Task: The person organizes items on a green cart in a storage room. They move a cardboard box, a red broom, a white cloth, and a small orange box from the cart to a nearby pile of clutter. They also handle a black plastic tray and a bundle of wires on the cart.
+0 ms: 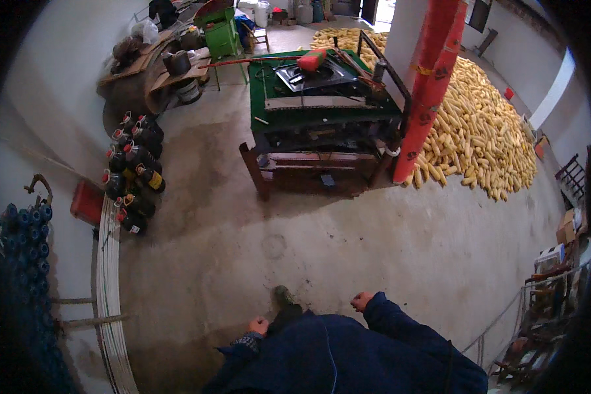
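Observation:
My left hand (259, 326) hangs low over the concrete floor, at the cuff of a dark blue jacket (320, 354), near my left thigh. Its fingers look curled, but whether they hold anything is not clear. My right hand (361, 301) is out to the right of my body with bent fingers; nothing plainly shows in it. A dark shoe (282, 294) stands on the floor between the hands. Farther ahead is a workbench with a green top (285, 118), bearing a metal gas hob (317, 75) and a red-and-green object (311, 60) on a long red pole.
A red-wrapped pillar (426, 98) stands at the bench's right, before a big heap of corn cobs (477, 133). Dark jugs with red caps (137, 157) and long white pipes (109, 290) line the left wall. Cluttered racks (546, 305) stand at right.

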A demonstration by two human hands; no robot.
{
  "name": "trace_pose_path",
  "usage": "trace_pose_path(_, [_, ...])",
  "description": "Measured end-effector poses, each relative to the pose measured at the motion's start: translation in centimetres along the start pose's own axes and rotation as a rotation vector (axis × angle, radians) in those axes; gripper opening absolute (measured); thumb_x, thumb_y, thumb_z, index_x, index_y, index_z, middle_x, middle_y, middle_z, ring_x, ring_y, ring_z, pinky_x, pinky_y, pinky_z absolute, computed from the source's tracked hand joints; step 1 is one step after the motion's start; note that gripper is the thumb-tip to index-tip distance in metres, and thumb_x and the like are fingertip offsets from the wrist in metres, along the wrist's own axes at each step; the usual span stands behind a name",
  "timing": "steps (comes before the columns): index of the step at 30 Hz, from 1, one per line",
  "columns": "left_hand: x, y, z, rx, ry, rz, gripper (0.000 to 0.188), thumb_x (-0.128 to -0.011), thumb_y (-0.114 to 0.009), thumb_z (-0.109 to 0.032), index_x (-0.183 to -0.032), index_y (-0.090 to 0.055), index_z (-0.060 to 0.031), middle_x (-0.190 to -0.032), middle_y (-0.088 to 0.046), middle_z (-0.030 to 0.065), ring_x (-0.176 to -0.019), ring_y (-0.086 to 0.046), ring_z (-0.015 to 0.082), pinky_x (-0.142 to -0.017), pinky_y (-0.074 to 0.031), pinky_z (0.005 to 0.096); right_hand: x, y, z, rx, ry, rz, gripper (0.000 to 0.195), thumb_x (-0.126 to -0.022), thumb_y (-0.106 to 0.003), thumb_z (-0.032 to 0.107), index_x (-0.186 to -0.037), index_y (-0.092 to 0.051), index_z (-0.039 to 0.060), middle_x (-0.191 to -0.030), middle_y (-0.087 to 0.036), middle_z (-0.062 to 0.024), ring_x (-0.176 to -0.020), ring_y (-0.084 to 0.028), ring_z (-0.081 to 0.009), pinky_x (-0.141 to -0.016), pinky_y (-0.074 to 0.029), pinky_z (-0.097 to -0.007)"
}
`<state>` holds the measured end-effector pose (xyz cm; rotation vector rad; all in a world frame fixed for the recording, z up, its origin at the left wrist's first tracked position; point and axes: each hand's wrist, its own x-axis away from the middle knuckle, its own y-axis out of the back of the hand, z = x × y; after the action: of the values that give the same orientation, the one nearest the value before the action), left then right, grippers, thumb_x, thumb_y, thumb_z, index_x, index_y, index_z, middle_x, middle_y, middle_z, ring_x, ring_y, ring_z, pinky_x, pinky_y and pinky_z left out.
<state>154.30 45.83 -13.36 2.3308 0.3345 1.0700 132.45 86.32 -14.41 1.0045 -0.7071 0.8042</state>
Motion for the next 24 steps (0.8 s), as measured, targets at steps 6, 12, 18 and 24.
trace_pose_path(6, [-6.0, 10.2, -3.5, 0.064, 0.081, -0.006, 0.034, -0.087, -0.067, -0.031, -0.103, -0.071, -0.0011, -0.092, -0.072, 0.0140, -0.085, -0.068, 0.0268, -0.080, -0.053, 0.0403, -3.8, 1.6, 12.4, 0.009, 0.083, -0.001, 0.048, -0.085, -0.058, 0.043, -0.111, -0.070, 0.0037, -0.111, -0.068, -0.0221, -0.102, -0.064, -0.0392, -0.092, -0.050, -0.0446])
trace_pose_path(12, [-10.6, 15.0, 0.2, 0.379, 0.136, -0.117, 0.031, -0.089, -0.066, -0.029, -0.097, -0.071, 0.0011, -0.080, -0.069, 0.0155, -0.074, -0.067, 0.0253, -0.070, -0.054, 0.0409, -5.7, 5.4, 27.0, 0.108, 0.335, 0.031, 0.050, -0.084, -0.062, 0.043, -0.111, -0.069, 0.0019, -0.108, -0.069, -0.0213, -0.103, -0.066, -0.0338, -0.092, -0.051, -0.0410])
trace_pose_path(18, [-14.9, 18.0, 1.7, -0.036, 0.027, 0.059, 0.022, -0.090, -0.067, -0.020, -0.098, -0.070, 0.0003, -0.085, -0.069, 0.0153, -0.069, -0.066, 0.0246, -0.063, -0.054, 0.0427, -14.9, 5.9, 31.3, 0.041, 0.179, 0.057, 0.046, -0.084, -0.060, 0.041, -0.105, -0.071, 0.0025, -0.103, -0.070, -0.0211, -0.099, -0.067, -0.0362, -0.090, -0.052, -0.0434])
trace_pose_path(24, [-21.4, 25.0, -1.9, 0.061, 0.146, 0.121, 0.024, -0.089, -0.067, -0.021, -0.099, -0.070, 0.0006, -0.087, -0.069, 0.0150, -0.074, -0.066, 0.0244, -0.067, -0.054, 0.0422, -20.4, 13.5, 44.2, 0.086, 0.314, 0.097, 0.041, -0.082, -0.060, 0.035, -0.102, -0.072, 0.0014, -0.103, -0.069, -0.0228, -0.099, -0.066, -0.0378, -0.088, -0.052, -0.0437])
